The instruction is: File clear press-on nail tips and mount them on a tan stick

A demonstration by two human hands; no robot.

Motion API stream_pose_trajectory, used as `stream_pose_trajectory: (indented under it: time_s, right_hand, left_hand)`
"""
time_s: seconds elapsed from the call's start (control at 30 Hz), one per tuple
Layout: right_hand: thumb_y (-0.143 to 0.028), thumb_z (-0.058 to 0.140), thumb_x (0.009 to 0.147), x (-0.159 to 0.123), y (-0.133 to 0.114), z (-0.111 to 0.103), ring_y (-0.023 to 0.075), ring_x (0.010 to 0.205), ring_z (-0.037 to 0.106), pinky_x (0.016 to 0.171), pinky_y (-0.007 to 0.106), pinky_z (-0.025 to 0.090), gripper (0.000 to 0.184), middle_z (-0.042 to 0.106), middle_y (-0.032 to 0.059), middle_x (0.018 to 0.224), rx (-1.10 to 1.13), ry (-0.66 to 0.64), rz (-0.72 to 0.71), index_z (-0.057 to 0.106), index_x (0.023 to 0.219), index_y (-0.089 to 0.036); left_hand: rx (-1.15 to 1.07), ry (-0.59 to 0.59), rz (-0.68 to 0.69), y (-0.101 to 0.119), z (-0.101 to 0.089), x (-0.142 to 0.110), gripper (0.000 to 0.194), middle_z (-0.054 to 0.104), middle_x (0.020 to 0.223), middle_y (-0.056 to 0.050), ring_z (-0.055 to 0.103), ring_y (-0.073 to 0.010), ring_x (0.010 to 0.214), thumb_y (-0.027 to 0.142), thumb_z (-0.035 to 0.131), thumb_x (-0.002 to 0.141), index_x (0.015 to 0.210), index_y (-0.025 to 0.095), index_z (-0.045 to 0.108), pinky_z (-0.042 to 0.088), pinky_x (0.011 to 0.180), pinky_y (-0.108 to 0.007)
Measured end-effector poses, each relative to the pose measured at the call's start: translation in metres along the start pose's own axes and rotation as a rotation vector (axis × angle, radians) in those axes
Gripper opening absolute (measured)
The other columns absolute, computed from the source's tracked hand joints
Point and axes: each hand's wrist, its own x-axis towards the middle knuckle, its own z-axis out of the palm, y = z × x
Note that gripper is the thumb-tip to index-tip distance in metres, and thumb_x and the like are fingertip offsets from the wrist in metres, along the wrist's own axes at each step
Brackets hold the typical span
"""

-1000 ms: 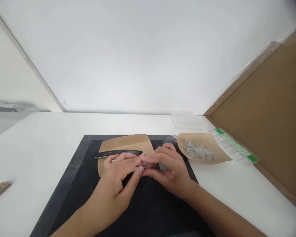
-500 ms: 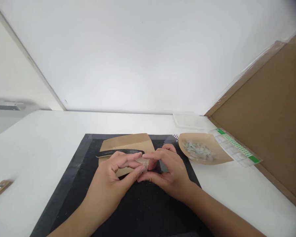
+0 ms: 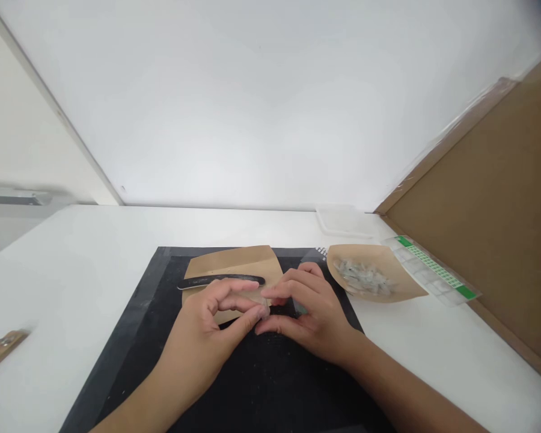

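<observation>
Over the black mat (image 3: 261, 385), my left hand (image 3: 211, 316) and my right hand (image 3: 313, 313) meet at their fingertips. Between them is a small clear plastic piece (image 3: 265, 304), mostly covered by the fingers. My left thumb presses against its near side, with the left fingers stretched out above. The right thumb and index finger close on it from the right. Just beyond my left fingers a black curved nail file (image 3: 220, 279) lies across a sheet of brown paper (image 3: 234, 258).
To the right, brown paper (image 3: 401, 279) holds a heap of clear plastic pieces (image 3: 365, 276). Beside it lies a clear strip with a green-printed label (image 3: 437, 267). A clear lid (image 3: 345, 221) sits at the back, near a cardboard panel (image 3: 491, 180). A wooden piece with metal hardware (image 3: 4, 349) is at left.
My right index finger has curled down from the left fingertips towards the clear piece. My left hand stays nearly in place; the view has shifted slightly.
</observation>
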Motion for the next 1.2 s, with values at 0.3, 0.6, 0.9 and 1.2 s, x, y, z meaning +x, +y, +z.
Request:
stream_pose_trajectory:
  time_s: [0.3,0.6,0.9,1.2]
  right_hand:
    - [-0.051,0.085,0.089,-0.001,0.000,0.000,0.0156,0.078,0.067,0.083,0.036,0.035,0.037,0.074,-0.0018,0.083,-0.023,-0.040,-0.003,0.072,0.108,-0.023]
    - [-0.057,0.083,0.087,-0.003,0.005,-0.004,0.0155,0.082,0.067,0.087,0.036,0.035,0.044,0.075,0.0007,0.094,-0.051,-0.118,-0.071,0.073,0.116,-0.025]
    - [-0.047,0.079,0.094,-0.004,0.010,-0.004,0.0145,0.079,0.067,0.086,0.037,0.036,0.031,0.076,0.0004,0.092,-0.103,-0.091,-0.117,0.072,0.112,-0.023]
    - [-0.043,0.077,0.097,-0.003,0.021,-0.016,0.0156,0.078,0.065,0.088,0.037,0.037,0.031,0.073,-0.0005,0.089,-0.261,-0.102,-0.140,0.070,0.119,-0.023]
  left_hand:
    - [0.022,-0.010,0.005,-0.002,0.000,0.001,0.033,0.085,0.088,0.003,0.079,-0.0269,0.098,0.050,0.078,0.086,0.110,0.029,0.071,0.052,0.107,-0.048]
    - [0.019,-0.006,0.018,-0.001,0.002,0.001,0.033,0.082,0.082,0.006,0.079,-0.0228,0.085,0.045,0.076,0.087,0.090,0.026,0.049,0.053,0.086,-0.038]
    - [0.179,-0.009,0.199,-0.011,0.000,0.001,0.033,0.072,0.077,0.002,0.075,-0.0206,0.081,0.043,0.065,0.098,0.077,0.024,0.050,0.056,0.073,-0.032]
    - [0.536,-0.010,0.583,-0.024,0.003,0.001,0.054,0.065,0.149,-0.012,0.058,-0.0262,0.144,0.006,0.038,0.104,0.154,0.024,0.044,0.055,0.114,-0.049]
